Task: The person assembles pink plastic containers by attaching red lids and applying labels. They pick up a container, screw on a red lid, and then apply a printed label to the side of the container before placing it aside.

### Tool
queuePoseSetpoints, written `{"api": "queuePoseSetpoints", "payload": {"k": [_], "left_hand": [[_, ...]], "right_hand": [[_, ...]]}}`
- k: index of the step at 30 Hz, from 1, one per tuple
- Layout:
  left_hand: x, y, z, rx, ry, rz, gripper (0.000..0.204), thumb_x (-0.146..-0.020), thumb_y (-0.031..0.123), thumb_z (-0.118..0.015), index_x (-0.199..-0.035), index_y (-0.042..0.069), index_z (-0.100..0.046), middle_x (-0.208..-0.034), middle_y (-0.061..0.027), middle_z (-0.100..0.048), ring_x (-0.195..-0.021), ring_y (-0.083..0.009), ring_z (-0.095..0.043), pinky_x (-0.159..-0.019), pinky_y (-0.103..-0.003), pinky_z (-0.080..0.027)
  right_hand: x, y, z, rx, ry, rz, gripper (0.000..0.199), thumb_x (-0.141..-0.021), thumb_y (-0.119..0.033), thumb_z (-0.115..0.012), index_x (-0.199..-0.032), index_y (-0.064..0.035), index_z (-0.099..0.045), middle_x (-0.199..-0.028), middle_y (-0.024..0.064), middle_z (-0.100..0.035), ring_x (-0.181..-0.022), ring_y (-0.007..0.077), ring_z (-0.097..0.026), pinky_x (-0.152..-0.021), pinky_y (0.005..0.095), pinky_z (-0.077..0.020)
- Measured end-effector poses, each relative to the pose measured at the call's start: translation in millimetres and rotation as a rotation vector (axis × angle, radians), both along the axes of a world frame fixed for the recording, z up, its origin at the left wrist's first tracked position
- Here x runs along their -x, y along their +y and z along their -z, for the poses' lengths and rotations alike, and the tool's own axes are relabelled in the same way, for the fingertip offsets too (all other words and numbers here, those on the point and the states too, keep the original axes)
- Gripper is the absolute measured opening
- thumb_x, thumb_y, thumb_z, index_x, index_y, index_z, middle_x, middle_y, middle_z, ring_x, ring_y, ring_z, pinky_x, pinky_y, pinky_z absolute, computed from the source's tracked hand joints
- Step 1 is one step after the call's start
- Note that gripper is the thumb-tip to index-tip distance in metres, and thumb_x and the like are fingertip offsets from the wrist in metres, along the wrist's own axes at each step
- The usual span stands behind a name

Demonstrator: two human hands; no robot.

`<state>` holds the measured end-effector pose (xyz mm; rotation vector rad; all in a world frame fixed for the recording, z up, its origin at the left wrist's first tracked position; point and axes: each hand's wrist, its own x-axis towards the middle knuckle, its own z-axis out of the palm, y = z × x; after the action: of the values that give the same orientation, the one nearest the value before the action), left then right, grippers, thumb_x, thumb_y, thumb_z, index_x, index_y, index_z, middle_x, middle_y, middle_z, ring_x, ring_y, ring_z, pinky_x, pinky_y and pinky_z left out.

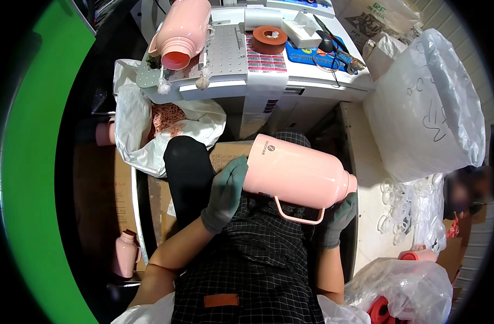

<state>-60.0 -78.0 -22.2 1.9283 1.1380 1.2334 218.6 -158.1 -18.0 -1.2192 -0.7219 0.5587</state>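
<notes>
Across my lap lies a pink thermos jug (295, 170), held on its side with its neck to the right and its handle toward me. My left hand (229, 186), in a grey-green glove, is pressed against the jug's base end. At the neck end my right hand (340, 216), gloved alike, supports the jug from beneath; some of its fingers are hidden. Another pink jug (182, 35) rests on the perforated metal plate (225, 51) of the machine ahead, its open mouth facing me.
A roll of brown tape (268, 40) and a strip of labels (266, 75) are on the machine top. A white bag (136, 135) with pink shavings hangs at left. One more jug (126, 254) stands lower left. Clear plastic rings (395, 210) and a large bag (425, 108) sit at right.
</notes>
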Motion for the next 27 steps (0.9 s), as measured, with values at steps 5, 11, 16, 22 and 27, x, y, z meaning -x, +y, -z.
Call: {"api": "queuePoseSetpoints", "payload": {"k": [5,11,16,22,27], "left_hand": [[7,24,-32,-0.284,0.256,0.108,0.028,-0.094,0.004,-0.067,-0.12,-0.003,-0.063,-0.112,-0.0223,-0.071,-0.102,-0.0359,-0.072,-0.091,-0.039,-0.06],[21,67,-62,0.377,-0.114,0.485,0.044,-0.091,0.015,-0.076,-0.13,0.001,-0.061,-0.119,-0.0102,-0.068,-0.108,-0.0165,-0.065,-0.096,-0.033,-0.053],[8,57,-40,0.537,-0.47,0.426,0.034,-0.103,0.011,-0.06,-0.136,0.001,-0.059,-0.126,-0.0112,-0.066,-0.115,-0.019,-0.064,-0.102,-0.033,-0.051],[20,56,-30,0.498,-0.365,0.432,0.041,-0.112,0.017,-0.046,-0.147,-0.005,-0.05,-0.145,-0.0152,-0.058,-0.129,-0.022,-0.059,-0.109,-0.032,-0.047],[18,3,-18,0.756,-0.71,0.307,0.054,-0.111,0.028,-0.048,-0.162,0.016,-0.033,-0.164,-0.0104,-0.037,-0.143,-0.0304,-0.048,-0.112,-0.053,-0.047]], "right_hand": [[-19,-13,-18,0.158,0.069,-0.274,0.034,-0.111,-0.026,-0.05,-0.114,0.0048,-0.065,-0.111,0.0094,-0.07,-0.099,0.0141,-0.064,-0.083,0.0287,-0.05],[-28,-21,-70,0.424,-0.282,-0.415,0.028,-0.105,-0.02,-0.062,-0.116,0.0059,-0.068,-0.098,0.0054,-0.07,-0.089,0.011,-0.06,-0.078,0.0279,-0.0494],[-35,8,-41,0.481,-0.168,-0.321,0.033,-0.109,-0.026,-0.052,-0.11,0.0036,-0.068,-0.093,0.0093,-0.073,-0.085,0.0171,-0.066,-0.078,0.0338,-0.0529],[-35,5,-37,0.417,-0.408,-0.337,0.031,-0.108,-0.025,-0.05,-0.109,0.0004,-0.067,-0.097,0.0132,-0.074,-0.086,0.0245,-0.071,-0.077,0.0356,-0.0547],[0,-19,-45,0.38,-0.54,-0.115,0.012,-0.097,-0.013,-0.066,-0.088,-0.0044,-0.064,-0.081,0.0167,-0.062,-0.072,0.0294,-0.063,-0.064,0.0398,-0.0499]]}}
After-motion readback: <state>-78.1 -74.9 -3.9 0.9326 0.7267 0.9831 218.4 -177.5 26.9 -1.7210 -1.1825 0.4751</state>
